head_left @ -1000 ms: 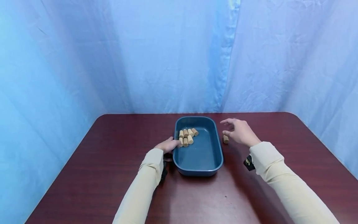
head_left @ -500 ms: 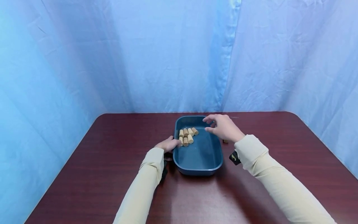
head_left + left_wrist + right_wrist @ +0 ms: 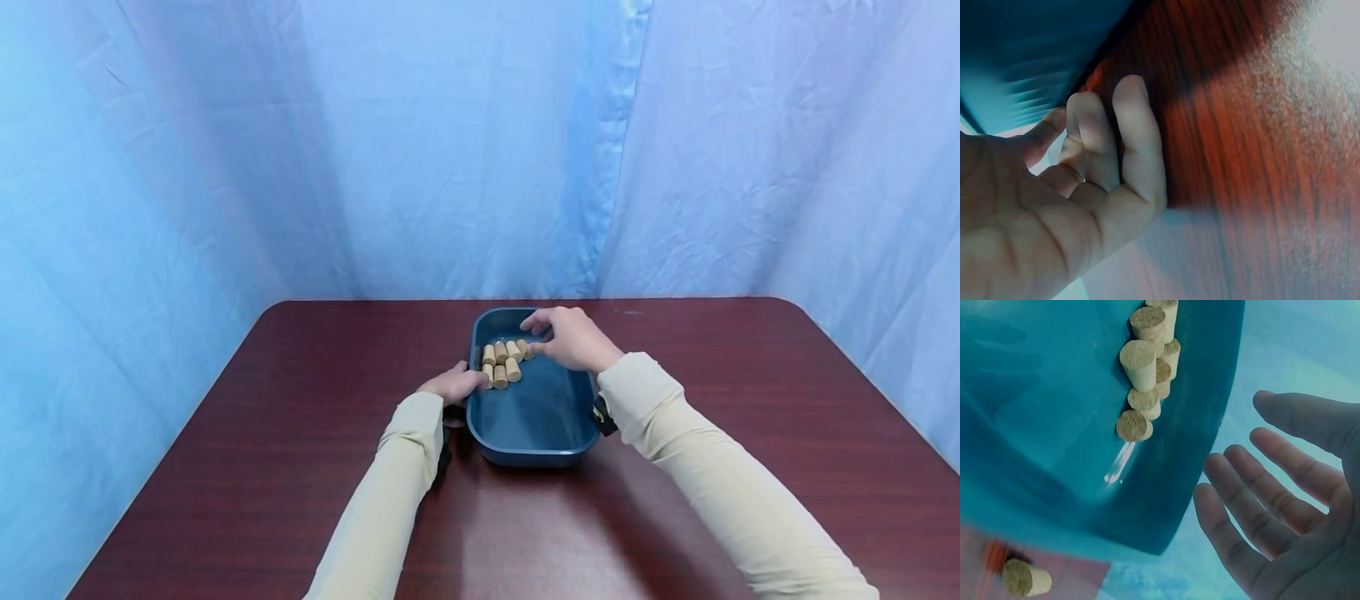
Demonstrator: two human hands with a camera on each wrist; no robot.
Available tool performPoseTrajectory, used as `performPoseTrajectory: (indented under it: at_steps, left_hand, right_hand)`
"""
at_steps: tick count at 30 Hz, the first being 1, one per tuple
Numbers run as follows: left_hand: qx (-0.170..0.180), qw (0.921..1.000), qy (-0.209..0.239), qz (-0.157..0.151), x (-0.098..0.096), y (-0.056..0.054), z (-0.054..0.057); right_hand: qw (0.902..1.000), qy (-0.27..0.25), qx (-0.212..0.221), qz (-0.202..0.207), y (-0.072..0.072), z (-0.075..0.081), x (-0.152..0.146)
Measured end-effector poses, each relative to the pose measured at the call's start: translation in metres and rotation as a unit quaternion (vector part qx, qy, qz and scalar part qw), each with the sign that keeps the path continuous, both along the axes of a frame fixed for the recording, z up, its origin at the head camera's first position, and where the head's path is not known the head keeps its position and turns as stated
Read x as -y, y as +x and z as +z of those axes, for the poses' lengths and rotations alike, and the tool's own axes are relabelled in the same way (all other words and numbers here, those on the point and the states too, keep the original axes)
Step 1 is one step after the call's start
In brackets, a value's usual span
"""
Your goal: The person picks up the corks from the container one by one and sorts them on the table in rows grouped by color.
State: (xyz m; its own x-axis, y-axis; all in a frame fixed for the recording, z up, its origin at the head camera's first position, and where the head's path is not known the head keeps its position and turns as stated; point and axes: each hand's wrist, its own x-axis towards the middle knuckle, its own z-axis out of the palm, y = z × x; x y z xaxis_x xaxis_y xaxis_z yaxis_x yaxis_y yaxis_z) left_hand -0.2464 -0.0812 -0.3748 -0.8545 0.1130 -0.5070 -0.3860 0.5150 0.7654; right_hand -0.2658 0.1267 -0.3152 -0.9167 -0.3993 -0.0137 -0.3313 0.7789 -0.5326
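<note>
A blue rectangular tray [image 3: 534, 421] lies on the dark red wooden table. Several tapered corks [image 3: 501, 377] are grouped along its left side, some tan and some darker. My left hand [image 3: 454, 386] holds the tray's left rim, thumb over the edge; the left wrist view shows its bent fingers [image 3: 1138, 134] beside the outer wall. Over the tray's far right part hovers my right hand [image 3: 573, 337], fingers spread and holding nothing, near the rightmost corks. One more cork [image 3: 1027, 579] lies on the table outside the tray in the right wrist view; my right arm hides it in the head view.
Light blue curtains [image 3: 465, 150] hang behind and at both sides of the table [image 3: 247, 467]. A dark wrist device [image 3: 603, 415] sits under the right sleeve, close to the tray's right rim.
My right hand has moved left from beside the loose cork on the table to above the tray, its fingers still apart. The left hand and the corks stay in place.
</note>
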Motion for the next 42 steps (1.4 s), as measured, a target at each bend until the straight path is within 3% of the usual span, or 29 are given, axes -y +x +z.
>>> performPoseTrajectory:
  at_steps: [10,19,31,42]
  left_hand:
    - [0.004,0.9999,-0.003,-0.012,0.002,-0.002,-0.002]
    - [0.003,1.0000,-0.001,-0.008,0.003,-0.002,0.000]
    - [-0.002,1.0000,0.006,-0.007,0.002,0.000,-0.002]
    - [-0.004,0.9999,0.002,-0.014,0.001,0.002,0.002]
  right_hand:
    - [0.9983,0.032,0.041,0.024,-0.006,-0.011,0.016]
    - [0.9955,0.050,0.080,0.010,-0.008,-0.018,0.029]
    - [0.9904,0.094,0.100,-0.015,-0.009,-0.029,0.040]
    - [0.9843,0.128,0.117,-0.029,-0.006,-0.027,0.042]
